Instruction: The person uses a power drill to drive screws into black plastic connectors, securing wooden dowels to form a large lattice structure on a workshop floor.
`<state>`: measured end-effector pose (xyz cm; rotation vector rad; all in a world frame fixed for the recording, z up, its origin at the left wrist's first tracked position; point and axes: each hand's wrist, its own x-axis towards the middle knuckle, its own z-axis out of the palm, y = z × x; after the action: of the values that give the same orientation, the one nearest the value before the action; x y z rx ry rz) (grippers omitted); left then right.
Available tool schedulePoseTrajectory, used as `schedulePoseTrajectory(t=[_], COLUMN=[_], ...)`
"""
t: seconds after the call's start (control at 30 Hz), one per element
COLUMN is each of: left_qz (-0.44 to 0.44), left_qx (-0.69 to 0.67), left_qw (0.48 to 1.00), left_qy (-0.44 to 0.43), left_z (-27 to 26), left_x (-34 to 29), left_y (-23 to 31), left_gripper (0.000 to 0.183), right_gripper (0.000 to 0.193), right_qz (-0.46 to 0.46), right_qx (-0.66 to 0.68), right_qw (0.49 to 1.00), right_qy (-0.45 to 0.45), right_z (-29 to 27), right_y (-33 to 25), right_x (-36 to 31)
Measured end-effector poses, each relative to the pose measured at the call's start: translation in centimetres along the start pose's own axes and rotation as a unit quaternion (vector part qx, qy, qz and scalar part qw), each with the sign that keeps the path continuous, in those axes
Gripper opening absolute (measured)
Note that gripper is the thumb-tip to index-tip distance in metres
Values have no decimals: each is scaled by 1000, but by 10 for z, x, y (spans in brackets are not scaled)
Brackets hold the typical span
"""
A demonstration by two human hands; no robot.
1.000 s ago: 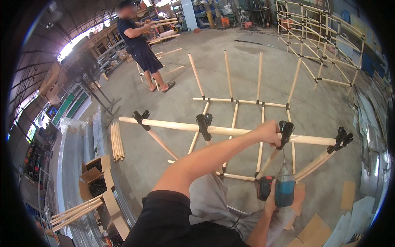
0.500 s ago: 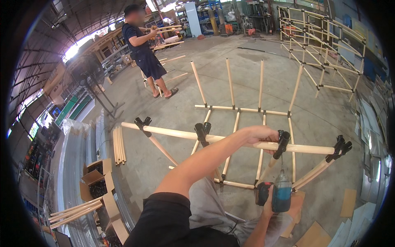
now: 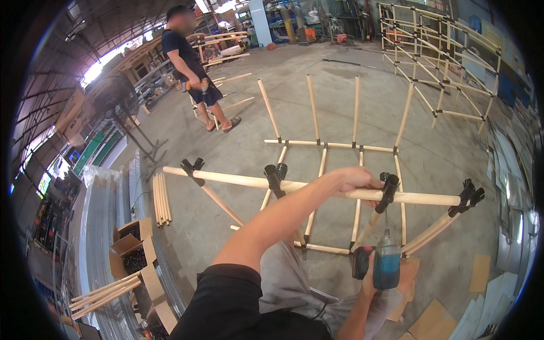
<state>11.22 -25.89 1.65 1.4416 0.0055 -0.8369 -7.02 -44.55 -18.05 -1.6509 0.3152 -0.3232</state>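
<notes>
The right hand is closed around the handle of a teal-bodied power driver, its bit pointing up at the underside of a black pipe connector; whether the bit is seated in a fastener is too small to tell. The left hand is curled over the long cream pipe just left of that connector, some fingers hidden behind it.

The step in hand looks to be tightening that connector. The next move seems to call for holding the bit in line while the left hand steadies the pipe.

This pipe spans the near side of the frame from left to right and carries four connectors, counting the one at the bit: two to the left and one at the right end. Beyond it, four uprights stand along the far rail.

To the near left lie two bundles of loose pipes, one on the floor and one over the cardboard boxes; their exact counts are unclear. Far left stands one co-worker; far right, one larger pipe frame.
</notes>
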Motion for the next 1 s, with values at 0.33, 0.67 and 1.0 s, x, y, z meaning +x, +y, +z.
schedulePoseTrajectory(t=[0.33, 0.67, 1.0], left_qz=[-8, 2, 0], left_qx=[-18, 0, -17], left_qw=[1000, 1000, 1000], left_qy=[-8, -4, -16], left_z=[-3, -2, -6], left_x=[1, -2, 3], left_y=[-1, 1, -1], left_gripper=[32, 32, 32], right_gripper=[33, 33, 31], right_qz=[32, 69, 62], right_qx=[19, 39, 49], right_qw=[999, 997, 997], right_qy=[-7, 13, 12], right_z=[-2, 3, 5], right_y=[13, -2, 9], right_x=[1, -1, 1])
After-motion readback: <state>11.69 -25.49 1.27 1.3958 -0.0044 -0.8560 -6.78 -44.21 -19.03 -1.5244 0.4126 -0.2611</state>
